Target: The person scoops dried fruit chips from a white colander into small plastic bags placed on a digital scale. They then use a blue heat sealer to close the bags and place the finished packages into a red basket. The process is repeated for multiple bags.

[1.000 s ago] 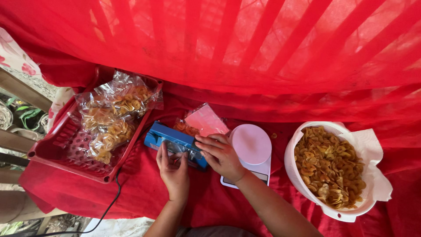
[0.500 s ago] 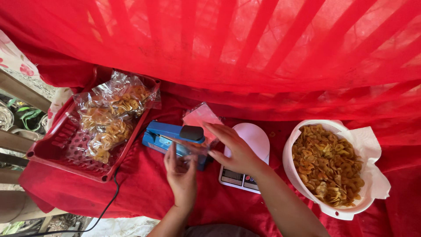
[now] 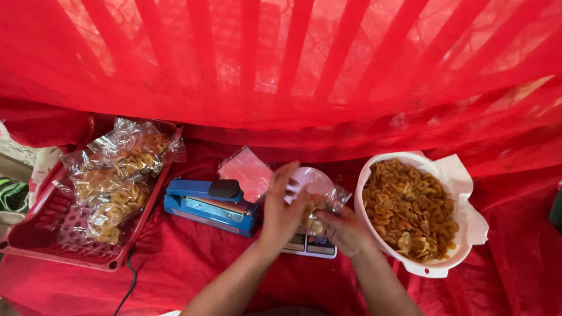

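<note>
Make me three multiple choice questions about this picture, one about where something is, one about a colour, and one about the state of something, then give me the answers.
1. Where is the bowl of chips?
A. right of the scale
B. inside the red basket
C. on the sealer

2. What colour is the heat sealer?
A. green
B. blue
C. white

3. What is the left hand doing with the right hand?
A. resting flat on the cloth
B. holding a clear bag of chips between them
C. pressing the sealer

Answers: 1 A, it sits right of the scale. 2 B, blue body, black knob. 3 B, both hands grip the bag over the scale.
</note>
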